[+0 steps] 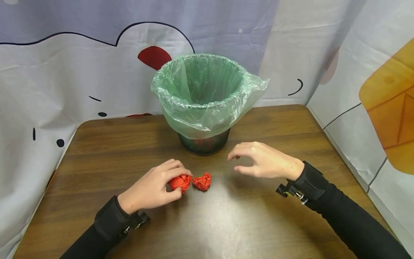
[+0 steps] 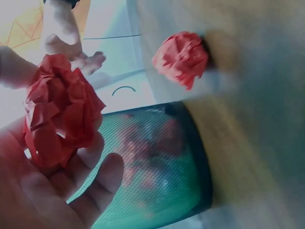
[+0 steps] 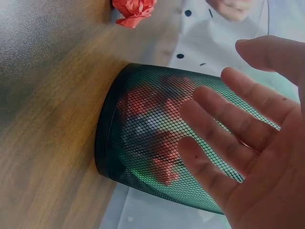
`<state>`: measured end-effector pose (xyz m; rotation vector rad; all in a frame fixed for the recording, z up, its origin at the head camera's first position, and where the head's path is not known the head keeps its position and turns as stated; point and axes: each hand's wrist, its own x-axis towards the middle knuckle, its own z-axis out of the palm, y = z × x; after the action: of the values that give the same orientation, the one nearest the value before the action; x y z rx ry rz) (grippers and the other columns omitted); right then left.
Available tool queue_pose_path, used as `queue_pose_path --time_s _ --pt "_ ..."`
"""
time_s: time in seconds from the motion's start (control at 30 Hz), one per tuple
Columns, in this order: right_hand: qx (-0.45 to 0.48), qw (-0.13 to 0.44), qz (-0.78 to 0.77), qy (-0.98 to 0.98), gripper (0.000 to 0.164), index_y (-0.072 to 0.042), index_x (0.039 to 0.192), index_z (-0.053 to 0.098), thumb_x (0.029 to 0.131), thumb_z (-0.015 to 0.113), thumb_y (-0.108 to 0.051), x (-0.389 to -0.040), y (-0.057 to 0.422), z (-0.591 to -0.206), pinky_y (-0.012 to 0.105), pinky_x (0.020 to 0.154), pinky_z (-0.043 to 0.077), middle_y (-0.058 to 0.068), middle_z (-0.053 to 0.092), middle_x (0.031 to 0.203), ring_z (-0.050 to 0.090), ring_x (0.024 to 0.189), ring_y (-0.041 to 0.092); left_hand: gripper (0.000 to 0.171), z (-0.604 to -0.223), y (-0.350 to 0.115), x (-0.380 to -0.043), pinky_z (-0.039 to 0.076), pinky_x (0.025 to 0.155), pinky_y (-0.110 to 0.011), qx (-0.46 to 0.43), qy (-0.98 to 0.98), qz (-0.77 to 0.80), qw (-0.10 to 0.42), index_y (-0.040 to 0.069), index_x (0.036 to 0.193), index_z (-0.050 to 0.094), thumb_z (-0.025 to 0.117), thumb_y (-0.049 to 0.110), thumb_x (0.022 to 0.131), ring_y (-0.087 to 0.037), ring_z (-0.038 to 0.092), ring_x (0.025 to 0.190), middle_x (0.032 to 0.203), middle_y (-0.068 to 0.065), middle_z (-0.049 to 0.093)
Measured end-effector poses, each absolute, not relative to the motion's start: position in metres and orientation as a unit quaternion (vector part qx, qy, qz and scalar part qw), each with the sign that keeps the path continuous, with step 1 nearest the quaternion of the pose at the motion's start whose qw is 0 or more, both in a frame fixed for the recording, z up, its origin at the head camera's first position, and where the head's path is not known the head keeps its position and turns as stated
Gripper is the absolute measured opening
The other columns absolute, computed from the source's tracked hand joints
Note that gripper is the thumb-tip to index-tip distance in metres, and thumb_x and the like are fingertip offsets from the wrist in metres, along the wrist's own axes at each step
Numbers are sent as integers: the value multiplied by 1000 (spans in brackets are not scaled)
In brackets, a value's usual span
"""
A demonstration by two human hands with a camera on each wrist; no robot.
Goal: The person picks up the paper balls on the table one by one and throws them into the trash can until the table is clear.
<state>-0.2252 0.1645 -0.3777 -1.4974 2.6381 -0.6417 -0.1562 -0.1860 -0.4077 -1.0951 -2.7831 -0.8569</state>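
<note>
My left hand (image 1: 154,187) grips a crumpled red paper ball (image 1: 180,182), thumb and fingers round it; the left wrist view shows the same paper ball (image 2: 62,112) against the palm. Just to its right a second crumpled red paper ball (image 1: 202,181) lies on the table. Right of that, my right hand (image 1: 262,160) hovers over the table with loosely bent fingers and nothing in it. Behind both hands stands a dark mesh bin (image 1: 204,144) lined with a green plastic bag (image 1: 210,118). Through the mesh in the right wrist view, red crumpled paper (image 3: 164,157) shows inside.
The brown wooden table (image 1: 116,144) ends at a patterned cloth (image 1: 81,82) hanging behind it and along the right side. The bag's loose edge sticks out to the right of the bin's rim.
</note>
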Motion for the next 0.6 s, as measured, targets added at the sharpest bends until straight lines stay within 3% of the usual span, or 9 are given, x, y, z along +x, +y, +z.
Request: queue_pose_path --time_s 0.17,0.4,0.6 --pt "-484 24 -211 849 22 -27 117 68 95 68 -30 -225 164 -380 32 95 51 -16 64 114 63 108 9 36 -395 -188 -160 48 69 -22 -364 -886 -283 44 25 114 68 66 17 79 -3 50 90 108 16 57" --pt "-483 25 -212 849 22 -28 117 68 94 69 -30 -225 163 -383 31 94 51 -17 63 113 62 107 5 39 -375 -192 -165 52 71 -22 -365 -880 -292 79 23 117 65 64 13 79 -2 51 94 109 14 58" --pt "-484 31 -211 849 23 -27 117 68 95 68 -30 -225 161 -384 32 94 50 -16 64 114 63 107 9 41 -356 -197 -171 51 74 -21 -369 -868 -307 128 16 121 63 67 13 80 -3 52 95 108 10 61"
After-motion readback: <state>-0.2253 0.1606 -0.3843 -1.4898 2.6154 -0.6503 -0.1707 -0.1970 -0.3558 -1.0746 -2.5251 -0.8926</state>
